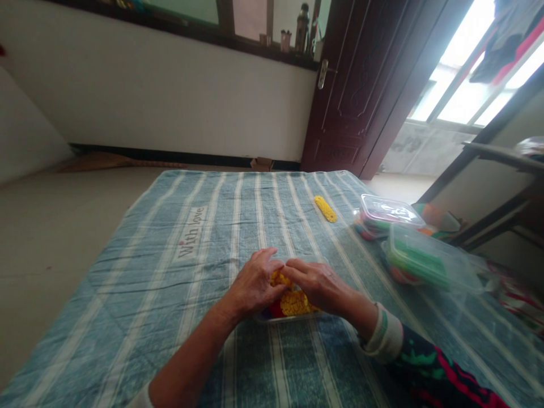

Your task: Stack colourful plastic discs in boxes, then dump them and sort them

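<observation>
In front of me on the cloth sits a shallow transparent plastic box [293,318], partly covered by my hands. Inside lie a yellow crocheted piece [298,303] and something red [276,307], with a bit of purple at the left. My left hand [256,282] comes in from the left, its fingers bent around a second yellow crocheted piece [279,277]. From the right, my right hand [317,283] reaches the same piece with its fingers pressed together and pointing down. The fingertips of both hands nearly meet there. The thumb of my right hand is hidden.
A yellow crocheted strip [325,209] lies farther back on the striped cloth [204,317]. To the right stand a lidded transparent box [391,211] and another box with green contents [425,263]. A dark rack [501,158] rises at the right edge, a brown door [357,73] behind.
</observation>
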### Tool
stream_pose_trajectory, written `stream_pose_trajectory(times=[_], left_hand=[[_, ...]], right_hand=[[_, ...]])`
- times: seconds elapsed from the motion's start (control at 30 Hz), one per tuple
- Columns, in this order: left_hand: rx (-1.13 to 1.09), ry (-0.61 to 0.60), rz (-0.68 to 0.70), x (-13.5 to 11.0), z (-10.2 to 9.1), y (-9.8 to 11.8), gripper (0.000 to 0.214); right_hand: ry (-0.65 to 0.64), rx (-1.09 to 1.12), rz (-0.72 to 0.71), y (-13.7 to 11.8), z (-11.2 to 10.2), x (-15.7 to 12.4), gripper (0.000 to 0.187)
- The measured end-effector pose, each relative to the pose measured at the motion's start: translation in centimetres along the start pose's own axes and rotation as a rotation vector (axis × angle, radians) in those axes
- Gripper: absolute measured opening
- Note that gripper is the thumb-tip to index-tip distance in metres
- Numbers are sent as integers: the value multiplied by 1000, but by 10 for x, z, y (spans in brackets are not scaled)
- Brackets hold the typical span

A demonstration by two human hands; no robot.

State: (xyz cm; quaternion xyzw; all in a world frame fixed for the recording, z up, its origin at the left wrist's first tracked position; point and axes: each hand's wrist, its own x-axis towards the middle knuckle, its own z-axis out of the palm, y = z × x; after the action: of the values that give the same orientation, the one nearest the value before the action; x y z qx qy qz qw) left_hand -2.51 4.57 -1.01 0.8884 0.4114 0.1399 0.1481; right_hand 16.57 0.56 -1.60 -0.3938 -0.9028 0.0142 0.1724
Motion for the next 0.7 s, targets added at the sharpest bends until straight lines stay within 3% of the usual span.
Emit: stream_pose_trajectory(times=[0.17,0.37,0.7], left_hand=[[-5,-19,6,0,0,-1,34],[8,-31,-18,1,1,-2,33],[83,-10,-34,0,2,4,32]], right_hand=[[-11,-36,27,0,0,-1,19],[-110,-103,167,2,3,1,13],[-151,-57,242,1,2,4,17]])
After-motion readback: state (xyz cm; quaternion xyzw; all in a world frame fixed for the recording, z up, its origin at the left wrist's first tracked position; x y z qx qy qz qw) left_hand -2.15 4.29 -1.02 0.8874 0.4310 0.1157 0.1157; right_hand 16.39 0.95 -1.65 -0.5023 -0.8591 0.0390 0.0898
